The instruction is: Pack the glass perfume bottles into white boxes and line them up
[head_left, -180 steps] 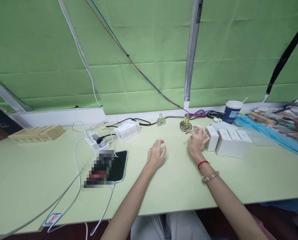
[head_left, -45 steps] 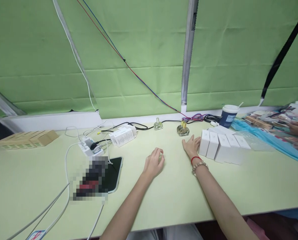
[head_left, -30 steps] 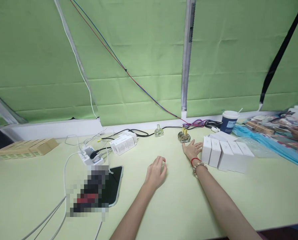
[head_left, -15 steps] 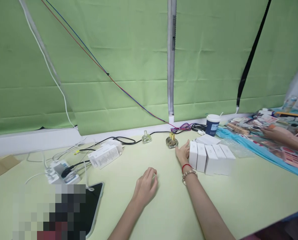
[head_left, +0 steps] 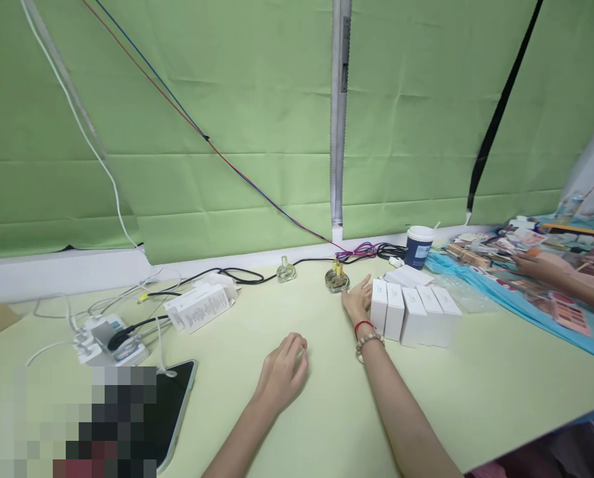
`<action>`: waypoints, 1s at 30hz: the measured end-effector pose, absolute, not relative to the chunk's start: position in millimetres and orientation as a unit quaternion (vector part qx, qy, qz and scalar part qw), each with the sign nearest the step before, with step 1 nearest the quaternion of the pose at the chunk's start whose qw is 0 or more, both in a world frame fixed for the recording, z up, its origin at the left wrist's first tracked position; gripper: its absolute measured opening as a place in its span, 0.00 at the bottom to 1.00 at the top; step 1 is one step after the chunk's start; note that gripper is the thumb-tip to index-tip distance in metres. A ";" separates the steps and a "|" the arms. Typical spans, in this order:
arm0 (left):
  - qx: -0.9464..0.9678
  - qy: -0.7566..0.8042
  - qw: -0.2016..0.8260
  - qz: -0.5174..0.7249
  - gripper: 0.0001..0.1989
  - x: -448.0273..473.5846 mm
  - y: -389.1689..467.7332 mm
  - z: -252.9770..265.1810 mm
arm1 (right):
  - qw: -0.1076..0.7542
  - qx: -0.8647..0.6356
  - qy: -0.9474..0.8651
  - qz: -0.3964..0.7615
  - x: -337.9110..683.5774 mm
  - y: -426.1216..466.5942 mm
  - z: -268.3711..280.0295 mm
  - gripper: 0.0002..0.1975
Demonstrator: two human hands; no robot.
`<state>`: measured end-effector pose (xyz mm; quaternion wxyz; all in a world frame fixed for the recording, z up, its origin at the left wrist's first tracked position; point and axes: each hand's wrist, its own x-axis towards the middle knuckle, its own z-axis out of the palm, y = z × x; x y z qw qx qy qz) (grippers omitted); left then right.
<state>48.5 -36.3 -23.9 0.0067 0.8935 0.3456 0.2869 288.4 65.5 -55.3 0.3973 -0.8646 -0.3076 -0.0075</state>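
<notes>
My right hand (head_left: 357, 303), with a red cord and a beaded bracelet on its wrist, rests against the left side of a row of white boxes (head_left: 412, 318). Its fingers are stretched forward and hold nothing that I can see; some are partly hidden. Loosely bent, my left hand (head_left: 283, 370) lies on the table with a gap between thumb and fingers and nothing in it. Beyond the hands stand a small clear glass bottle (head_left: 286, 271) and a group of glass bottles with gold-coloured tops (head_left: 337, 277).
A blue paper cup (head_left: 419, 247) stands behind the boxes. At left are opened white cartons (head_left: 201, 304), a power strip (head_left: 110, 340) with cables, and a dark tablet (head_left: 170, 411). A co-worker's hands (head_left: 536, 264) are over makeup items on a blue cloth (head_left: 496, 287) at right.
The whole view has shifted a little, so the things appear further left. Both hands keep about the same places relative to the boxes and table.
</notes>
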 end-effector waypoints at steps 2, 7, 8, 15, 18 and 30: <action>0.894 0.346 0.008 0.285 0.06 48.3 -36.8 -24.7 | 0.386 -0.873 -0.296 0.024 291.5 68.2 -59.7 0.47; 0.899 0.333 0.017 0.284 0.07 49.7 -38.9 -26.7 | 0.401 -0.867 -0.293 0.035 296.5 69.1 -61.0 0.46; 0.900 0.332 0.018 0.282 0.07 50.2 -39.2 -27.0 | 0.411 -0.861 -0.300 0.021 296.8 68.5 -59.5 0.45; 0.903 0.332 0.017 0.272 0.06 50.6 -40.3 -24.8 | 0.422 -0.852 -0.310 0.003 300.5 66.3 -55.2 0.43; 0.901 0.336 0.013 0.274 0.06 50.0 -41.0 -23.9 | 0.418 -0.855 -0.305 0.010 303.1 67.5 -58.9 0.44; 0.903 0.326 0.007 0.280 0.06 51.0 -40.5 -26.4 | 0.419 -0.859 -0.295 0.015 303.9 67.5 -53.7 0.41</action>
